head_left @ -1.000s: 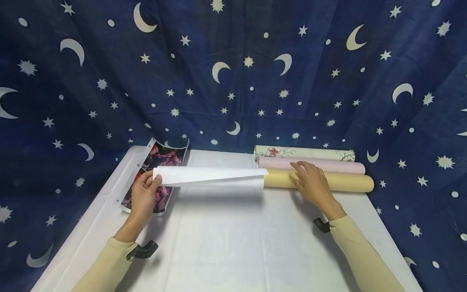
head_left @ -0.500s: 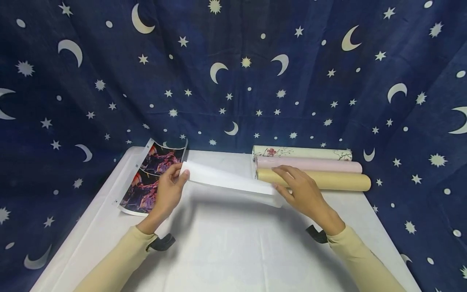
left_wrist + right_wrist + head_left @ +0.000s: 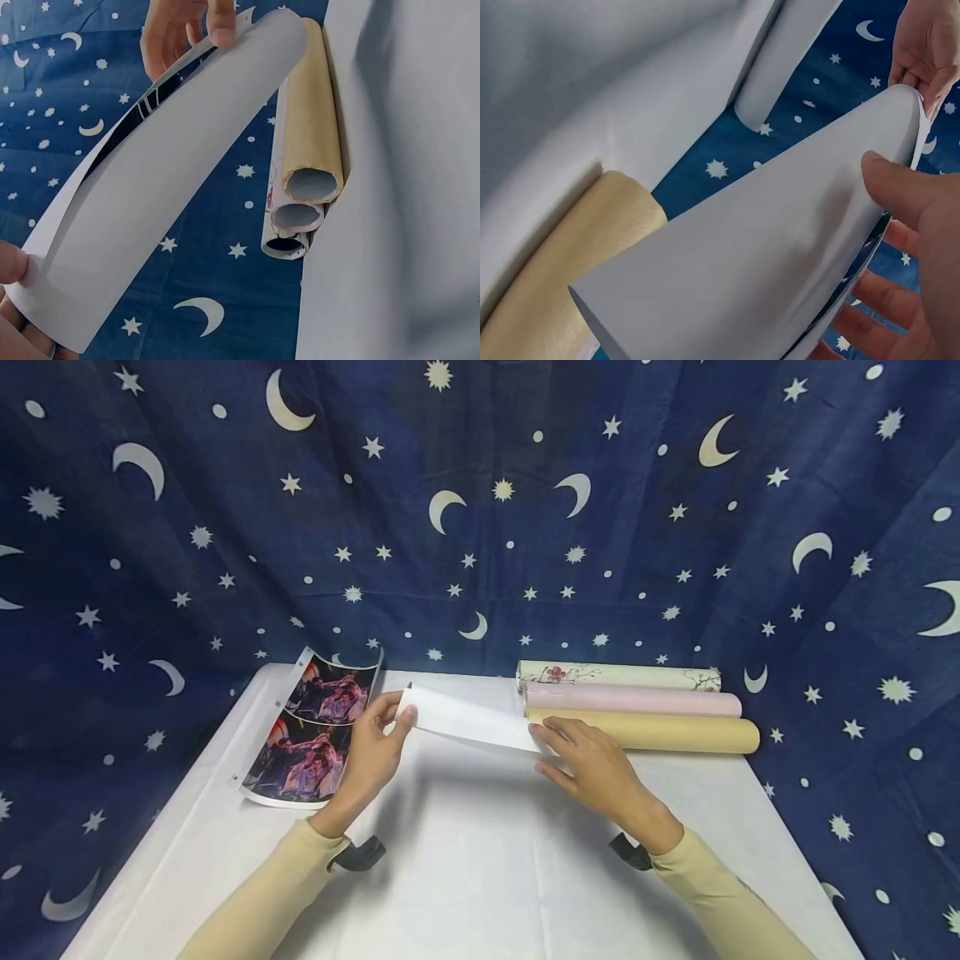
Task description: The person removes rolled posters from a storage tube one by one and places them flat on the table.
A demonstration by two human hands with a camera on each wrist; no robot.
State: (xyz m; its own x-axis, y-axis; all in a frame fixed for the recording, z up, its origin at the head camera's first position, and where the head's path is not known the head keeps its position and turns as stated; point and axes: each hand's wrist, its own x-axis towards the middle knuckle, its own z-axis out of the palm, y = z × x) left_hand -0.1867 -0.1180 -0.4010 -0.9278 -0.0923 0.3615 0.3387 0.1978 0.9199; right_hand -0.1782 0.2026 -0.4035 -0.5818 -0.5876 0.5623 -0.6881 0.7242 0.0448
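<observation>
A loosely rolled poster (image 3: 472, 718), white outside, is held above the middle of the table. Dark print shows inside its gap in the left wrist view. My left hand (image 3: 375, 752) pinches its left end between thumb and fingers. At the other end, my right hand (image 3: 592, 768) holds the edge, with the thumb (image 3: 900, 184) on the white outer face and the fingers (image 3: 889, 300) on the far side. Close behind the right hand lies a yellow roll (image 3: 690, 732), beside a pink roll (image 3: 637, 698) and a cream roll with flower print (image 3: 630, 675).
Curled printed sheets (image 3: 300, 764) with dark, colourful pictures lie at the table's back left. A white cloth covers the table (image 3: 465, 877). A blue curtain (image 3: 480, 527) with moons and stars hangs right behind the back edge.
My left hand has carried the poster rightward, away from the printed sheets. My right hand has come off the yellow roll area, leftward, and taken the poster's right end.
</observation>
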